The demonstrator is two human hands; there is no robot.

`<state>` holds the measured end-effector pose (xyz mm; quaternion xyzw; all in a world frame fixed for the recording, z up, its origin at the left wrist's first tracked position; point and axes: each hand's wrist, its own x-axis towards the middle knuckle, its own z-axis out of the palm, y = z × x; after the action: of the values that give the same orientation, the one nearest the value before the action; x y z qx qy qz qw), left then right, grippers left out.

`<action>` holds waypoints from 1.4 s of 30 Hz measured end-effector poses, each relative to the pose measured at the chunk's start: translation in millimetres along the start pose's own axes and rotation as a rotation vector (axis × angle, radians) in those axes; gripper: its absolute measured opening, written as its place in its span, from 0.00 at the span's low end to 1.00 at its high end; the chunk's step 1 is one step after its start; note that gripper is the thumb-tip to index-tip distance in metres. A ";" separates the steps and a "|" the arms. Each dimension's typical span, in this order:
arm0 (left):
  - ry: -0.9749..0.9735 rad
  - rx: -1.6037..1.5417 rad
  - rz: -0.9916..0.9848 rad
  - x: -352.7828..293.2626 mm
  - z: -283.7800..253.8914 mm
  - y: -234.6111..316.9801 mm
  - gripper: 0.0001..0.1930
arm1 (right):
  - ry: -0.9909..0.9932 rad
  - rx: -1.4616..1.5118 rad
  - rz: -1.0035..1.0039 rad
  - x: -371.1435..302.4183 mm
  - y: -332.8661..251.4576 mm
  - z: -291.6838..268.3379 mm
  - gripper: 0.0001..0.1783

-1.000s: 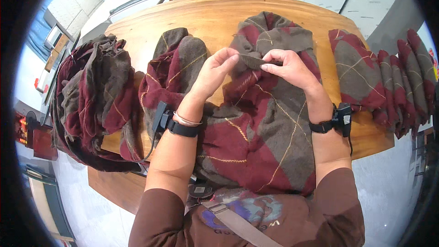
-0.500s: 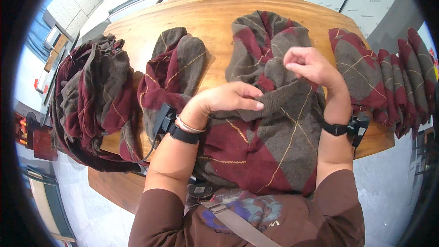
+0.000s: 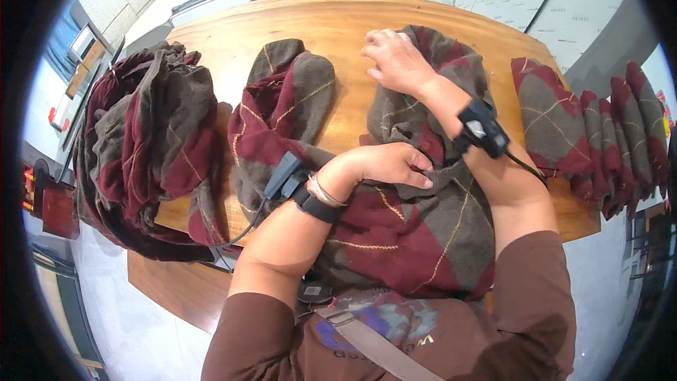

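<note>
A grey and maroon argyle knit sweater (image 3: 451, 240) lies rumpled before me, its near part over the table edge against my body. My left hand (image 3: 391, 167) pinches the fabric beside a ribbed band (image 3: 451, 178), thumb and forefinger bent round it. Across the upper part reaches my right hand (image 3: 400, 62), raised over the sweater's far left side. Its fingers are curled inward, and whatever they may hold is too small or hidden to make out. Each wrist wears a black strap with a small device.
Another argyle knit piece (image 3: 282, 106) lies left of the sweater. Further left a big heap of the same knitwear (image 3: 141, 148) hangs over the edge of the wooden table (image 3: 310, 17). Folded pieces (image 3: 557, 120) line the right side. A cable (image 3: 247, 236) runs from my left wrist.
My right hand has swung away to the upper left, from over the sweater's right side to its far left side. The left hand keeps its place at the ribbed band. The view has shifted slightly.
</note>
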<state>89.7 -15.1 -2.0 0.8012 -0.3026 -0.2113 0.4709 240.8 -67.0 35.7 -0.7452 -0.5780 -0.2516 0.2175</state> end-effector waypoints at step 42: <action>0.825 -0.103 0.147 8.0 -0.9 1.5 0.08 | 0.547 1.419 0.562 -108.2 -56.7 -127.7 0.08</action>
<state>95.6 -20.5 -0.7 0.7703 -0.1343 0.1466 0.6059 147.8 -213.4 69.2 -0.4592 -0.3174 0.0658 0.8271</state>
